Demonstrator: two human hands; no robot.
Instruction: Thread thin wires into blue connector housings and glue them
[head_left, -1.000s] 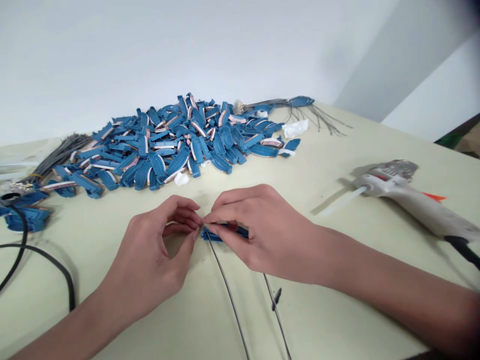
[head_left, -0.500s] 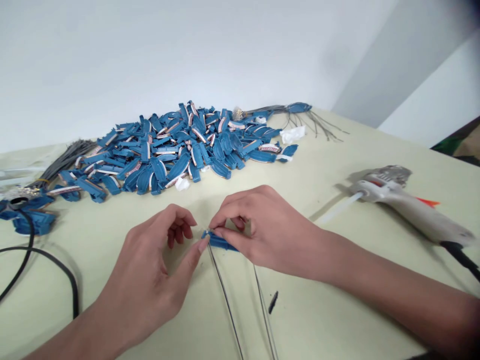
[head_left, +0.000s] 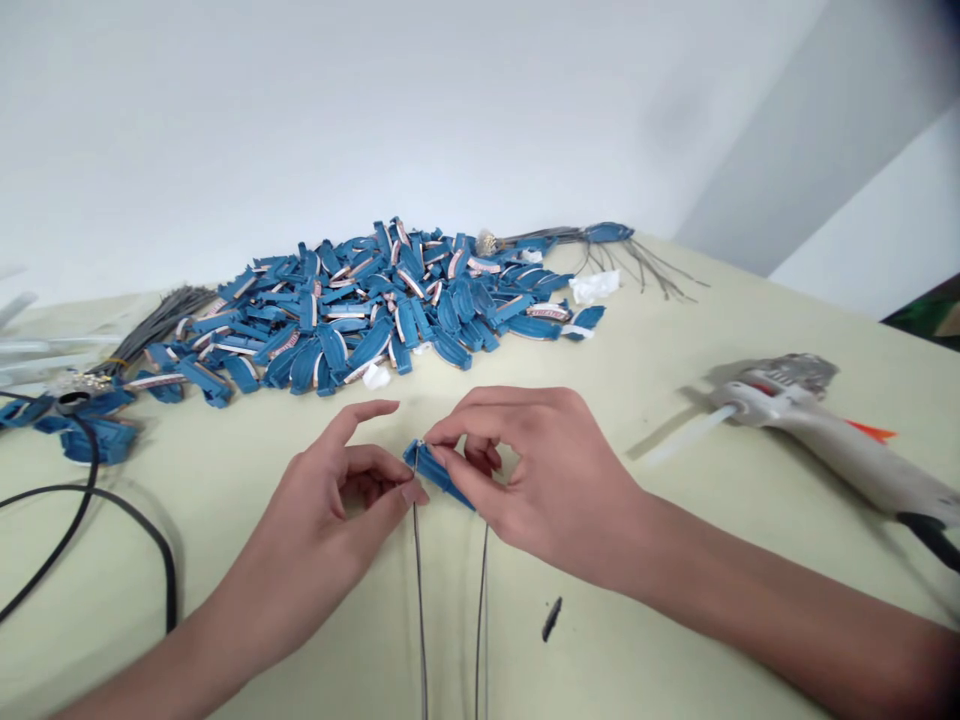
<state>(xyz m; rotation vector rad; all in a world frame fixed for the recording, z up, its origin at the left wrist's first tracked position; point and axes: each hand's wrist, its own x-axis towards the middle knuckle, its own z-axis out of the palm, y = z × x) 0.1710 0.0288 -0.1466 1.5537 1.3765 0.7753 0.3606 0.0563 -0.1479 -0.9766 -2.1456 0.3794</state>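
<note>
A small blue plastic piece [head_left: 444, 477] lies at the middle of the table, partly covered by my right hand [head_left: 536, 470]. That hand is closed in a pinch at the piece's upper left end, by the tip of a thin wire. Close by on the left, my left hand [head_left: 322, 520] pinches a thin dark wire [head_left: 420, 610] between thumb and middle finger, its index finger lifted away. The wire runs from the end of the blue piece down toward me. Another pair of wires [head_left: 481, 610] comes out below my right hand.
Behind my hands is a heap of blue plastic pieces [head_left: 367, 310] with wire bundles [head_left: 161, 320] beside it. A glue gun [head_left: 810, 420] lies at the right. Black cable [head_left: 169, 570] curls at the left; a small dark scrap [head_left: 552, 619] lies near the front.
My left thumb has come off the blue piece's end and now pinches the wire just below; the index finger has straightened. The blue piece has tilted, and the wires hang more upright.
</note>
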